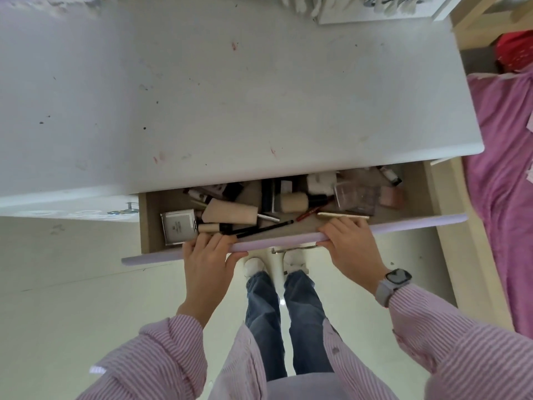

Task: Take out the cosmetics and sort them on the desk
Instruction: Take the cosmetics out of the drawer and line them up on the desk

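Note:
An open drawer with a lilac front (pixel 403 224) sticks out from under the white desk top (pixel 230 96). Inside lie several cosmetics in a jumble: a square silver compact (pixel 178 226), a beige tube (pixel 230 212), a beige bottle with a black cap (pixel 297 202), a black pencil (pixel 262 226), a red pencil (pixel 308 214) and a clear palette (pixel 356 197). My left hand (pixel 206 261) grips the drawer front at its left part, fingers curled over the top edge. My right hand (pixel 350 243) grips the same edge further right.
A bed with a pink cover (pixel 507 183) stands close on the right. White items (pixel 360 7) sit at the desk's far edge. A second drawer front with a metal handle (pixel 127 209) is to the left. My legs and shoes (pixel 277 284) are below the drawer.

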